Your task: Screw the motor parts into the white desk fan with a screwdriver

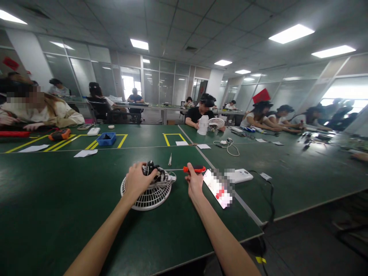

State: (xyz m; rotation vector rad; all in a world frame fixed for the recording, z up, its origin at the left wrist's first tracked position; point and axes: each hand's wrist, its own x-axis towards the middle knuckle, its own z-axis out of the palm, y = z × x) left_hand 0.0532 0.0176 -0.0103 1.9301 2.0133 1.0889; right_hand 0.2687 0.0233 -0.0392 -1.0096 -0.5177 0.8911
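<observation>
On the green table lies a small fan [151,199], its round white grille down and its dark motor part [152,167] with wires on top. My left hand [137,179] is closed around that motor part, thumb across its near side. My right hand [194,183] grips a screwdriver [198,169] by its red and black handle. Its thin shaft points left, towards the motor part; whether the tip touches is too small to tell. Just beyond the fan lies a small pointed tool [170,159], its kind unclear. A lit phone [214,186] rests right of my right hand.
A white device [240,176] with a dark cable lies beyond the phone. Farther off are a blue bin [106,139], an orange-black tool [59,134], paper slips [86,153] and a coiled white cable [230,145]. Across the table, a person [198,115] handles white fan parts. The table's edge [253,238] runs at right.
</observation>
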